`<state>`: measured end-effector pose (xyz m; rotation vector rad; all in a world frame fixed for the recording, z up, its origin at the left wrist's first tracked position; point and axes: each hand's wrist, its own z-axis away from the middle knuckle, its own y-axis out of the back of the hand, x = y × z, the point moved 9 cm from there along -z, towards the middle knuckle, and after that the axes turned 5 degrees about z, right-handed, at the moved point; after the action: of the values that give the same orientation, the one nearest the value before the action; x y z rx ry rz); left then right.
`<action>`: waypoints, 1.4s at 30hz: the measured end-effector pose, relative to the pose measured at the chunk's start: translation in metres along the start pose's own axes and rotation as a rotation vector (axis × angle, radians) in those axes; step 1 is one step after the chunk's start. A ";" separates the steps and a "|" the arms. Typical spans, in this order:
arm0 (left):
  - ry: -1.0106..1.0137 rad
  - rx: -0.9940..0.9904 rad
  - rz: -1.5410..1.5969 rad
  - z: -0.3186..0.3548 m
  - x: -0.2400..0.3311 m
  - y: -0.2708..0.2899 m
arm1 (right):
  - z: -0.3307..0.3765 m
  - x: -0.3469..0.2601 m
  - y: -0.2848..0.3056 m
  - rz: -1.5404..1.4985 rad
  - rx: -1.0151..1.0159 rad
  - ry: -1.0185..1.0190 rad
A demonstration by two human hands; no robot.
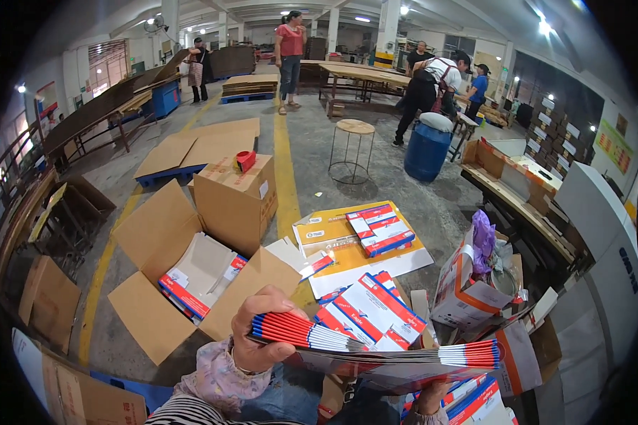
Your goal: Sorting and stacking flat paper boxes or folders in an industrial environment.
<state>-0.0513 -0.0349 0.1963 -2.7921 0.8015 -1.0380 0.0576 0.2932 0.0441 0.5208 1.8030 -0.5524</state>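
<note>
My left hand (262,333) grips the left end of a thick stack of flat folded cartons (376,347), red, white and blue at the edges, held level in front of me. My right hand (432,397) supports the stack from below near its right end; only part of it shows. Just beyond the stack lie more of the same flat cartons (368,308) on a low pile. An open cardboard box (191,276) with several flat cartons inside stands on the floor to the left.
A sealed cardboard box (237,198) carries a red tape dispenser (246,160). More flat cartons (379,227) lie on yellow sheets. A round stool (354,145), a blue barrel (427,149), a work table (524,195) and several people stand farther back.
</note>
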 end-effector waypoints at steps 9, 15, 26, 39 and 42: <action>-0.008 0.019 0.009 -0.001 -0.001 -0.001 | -0.001 -0.005 -0.001 0.016 0.023 0.038; -0.008 0.020 -0.002 -0.002 0.000 -0.002 | -0.001 -0.005 0.001 0.028 0.022 0.078; 0.009 0.034 0.005 0.000 -0.001 0.000 | -0.001 0.003 0.004 0.005 0.017 0.070; 0.012 0.049 0.010 -0.002 0.000 -0.001 | 0.000 0.007 0.007 0.029 0.005 0.066; 0.015 0.023 -0.013 -0.002 0.000 -0.002 | 0.000 0.010 0.010 0.020 0.014 0.049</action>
<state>-0.0515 -0.0331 0.1984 -2.7775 0.7689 -1.0648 0.0607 0.3016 0.0332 0.5655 1.8399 -0.5427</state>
